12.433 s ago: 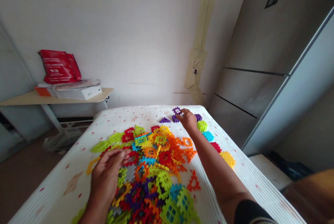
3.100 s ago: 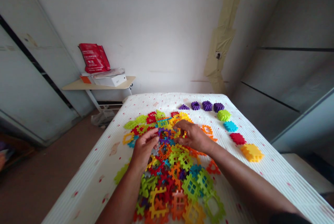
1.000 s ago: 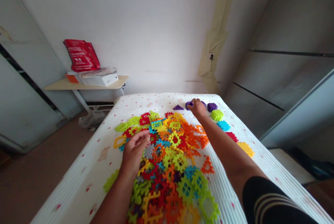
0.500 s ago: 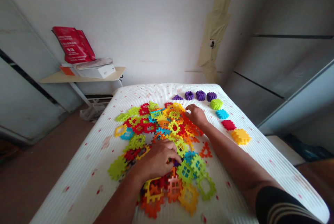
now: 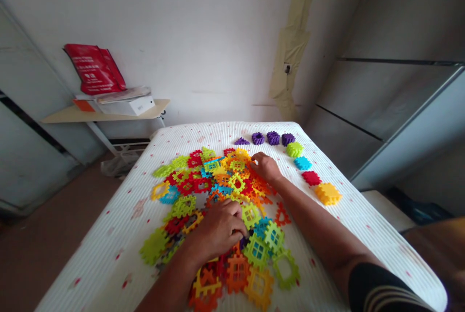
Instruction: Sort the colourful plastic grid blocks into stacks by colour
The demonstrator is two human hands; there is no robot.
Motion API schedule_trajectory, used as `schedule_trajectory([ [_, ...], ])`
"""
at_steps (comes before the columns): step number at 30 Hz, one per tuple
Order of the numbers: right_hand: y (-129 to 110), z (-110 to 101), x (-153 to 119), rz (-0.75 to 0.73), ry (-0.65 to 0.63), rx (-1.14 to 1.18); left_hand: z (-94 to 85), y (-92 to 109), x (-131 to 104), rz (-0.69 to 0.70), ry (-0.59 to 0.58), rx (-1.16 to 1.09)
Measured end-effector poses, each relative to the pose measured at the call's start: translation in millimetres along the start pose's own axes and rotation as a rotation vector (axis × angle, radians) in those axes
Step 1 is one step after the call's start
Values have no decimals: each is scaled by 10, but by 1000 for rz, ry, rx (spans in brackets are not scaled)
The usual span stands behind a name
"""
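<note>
A heap of flat toothed plastic pieces in several colours covers the middle of the padded surface. Over its near part lies my left hand, fingers curled down beside a dark purple piece; whether it grips anything is hidden. My right hand rests at the heap's right edge, its bent fingertips against orange pieces; what they hold cannot be made out. Green window pieces and an orange window piece lie near my left hand.
Purple stacks, a green stack, a blue stack, a red stack and a yellow stack line the right side of the white spotted cover. A side table stands left.
The view has shifted slightly. Both hands stay over nearly the same parts of the heap, and the fingers of my left hand are curled more closely.
</note>
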State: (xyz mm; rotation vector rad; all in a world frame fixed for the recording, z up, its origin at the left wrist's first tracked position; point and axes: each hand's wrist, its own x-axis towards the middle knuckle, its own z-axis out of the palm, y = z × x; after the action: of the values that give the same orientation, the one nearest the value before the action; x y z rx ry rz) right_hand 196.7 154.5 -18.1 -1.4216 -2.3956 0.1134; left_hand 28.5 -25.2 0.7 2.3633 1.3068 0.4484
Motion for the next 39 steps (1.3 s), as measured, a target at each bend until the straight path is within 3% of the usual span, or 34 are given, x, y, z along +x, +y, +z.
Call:
schedule_trajectory([
  [13, 37, 64, -3, -29, 2, -27, 3, 111, -37, -77, -42, 12],
  [25, 60, 108, 21, -15, -14, -39, -16, 127, 18, -22, 0, 63],
  [30, 64, 111, 16, -22, -13, -40, 18, 41, 44, 4, 98, 12],
  [39, 75, 124, 17, -19, -15, -48, 39, -108, 54, -86, 374, -80],
])
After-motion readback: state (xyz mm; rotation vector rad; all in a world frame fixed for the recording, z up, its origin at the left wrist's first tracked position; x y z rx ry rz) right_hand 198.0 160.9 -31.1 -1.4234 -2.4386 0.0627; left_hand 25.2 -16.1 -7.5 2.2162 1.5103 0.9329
